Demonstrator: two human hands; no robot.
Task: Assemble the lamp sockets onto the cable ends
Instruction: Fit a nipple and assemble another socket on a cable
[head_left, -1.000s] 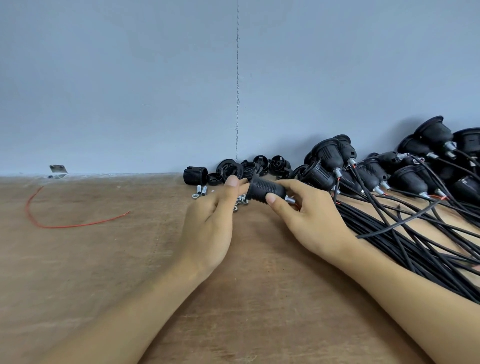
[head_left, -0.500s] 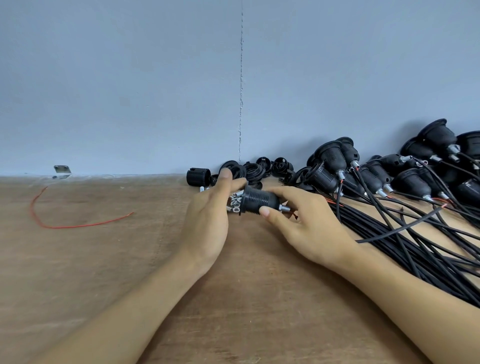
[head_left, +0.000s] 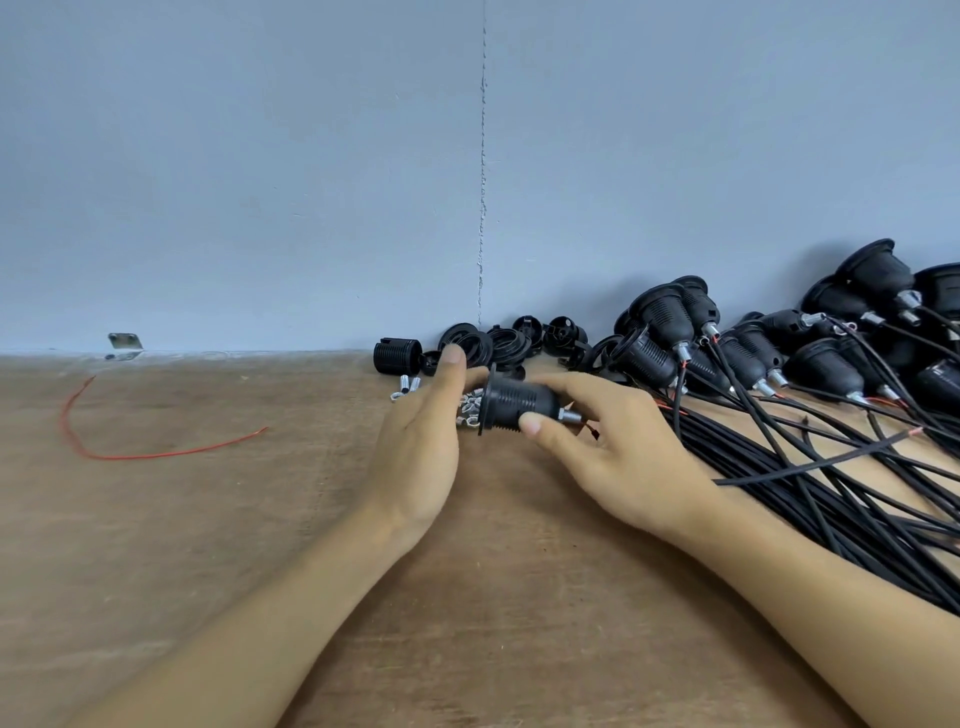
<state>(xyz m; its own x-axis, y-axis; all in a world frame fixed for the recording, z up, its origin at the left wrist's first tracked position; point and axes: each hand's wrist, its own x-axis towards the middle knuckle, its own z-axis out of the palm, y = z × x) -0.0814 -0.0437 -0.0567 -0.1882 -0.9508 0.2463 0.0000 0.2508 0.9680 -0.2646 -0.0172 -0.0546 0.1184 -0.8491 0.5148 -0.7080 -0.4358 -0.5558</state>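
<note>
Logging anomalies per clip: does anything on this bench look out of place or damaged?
One stray: a loose red wire lies curled on the wooden bench, far left of the black cables and the socket in the right hand. Small metal terminals lie scattered beside that socket. No damage shows.

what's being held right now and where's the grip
The right hand holds a black lamp socket by its barrel, thumb below and fingers on top. The left hand lies open beside the socket's flange, gripping nothing.
</note>
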